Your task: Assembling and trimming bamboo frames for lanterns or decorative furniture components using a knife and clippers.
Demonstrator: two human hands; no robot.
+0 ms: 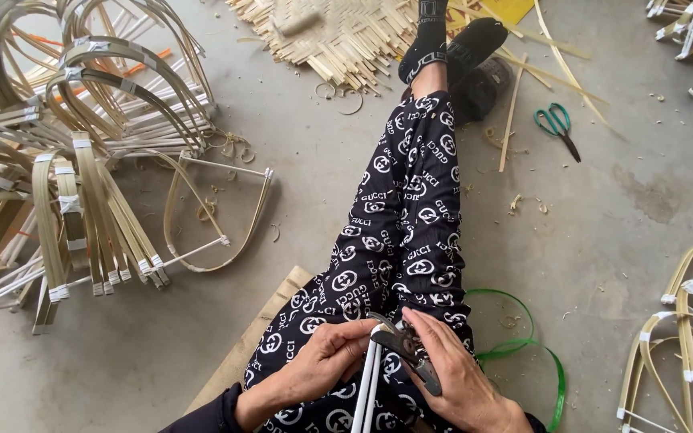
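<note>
While the concrete floor (603,200) spread out on every side, a large heap of bent bamboo frames (66,152) filled its left part, with one loose frame (218,208) lying just beside the heap. A woven bamboo mat (338,32) with loose strips lay at the top, beyond the person's dark shoes (451,48). More bent frames (683,337) sat at the right edge. The person's legs, in dark patterned trousers (403,232), stretched out across the middle, and a wooden board (258,337) showed under the left thigh. A green strap (523,345) curled on the floor right of the lap. Green-handled scissors (557,124) lay well apart, near the far right of the shoes. Over the lap, the left hand (322,365) had its fingers curled and pinched around the top of two white strips (366,385) that stood upright between the hands. The right hand (455,373) was closed around a metal tool (403,343), its tip touching the strips' upper end.
</note>
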